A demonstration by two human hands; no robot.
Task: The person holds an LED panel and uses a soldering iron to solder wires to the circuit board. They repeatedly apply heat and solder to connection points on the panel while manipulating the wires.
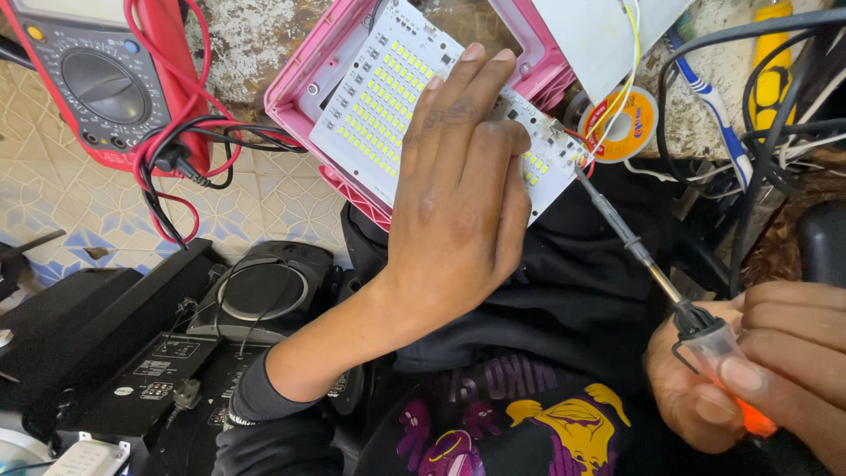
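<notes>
My left hand (458,185) lies flat, fingers together, on a white LED panel board (388,97) that rests tilted in a pink lamp housing (304,79). My right hand (758,361) grips the clear and orange handle of a soldering iron (643,256). The iron's tip reaches the board's right edge, where red and yellow wires (608,115) are attached. Part of the board is hidden under my left palm.
A red multimeter (97,79) with red and black leads lies upper left. A spool of solder wire (630,123), a blue and white toothbrush (714,106) and dark cables sit upper right. A black speaker unit (256,291) is lower left on the patterned floor.
</notes>
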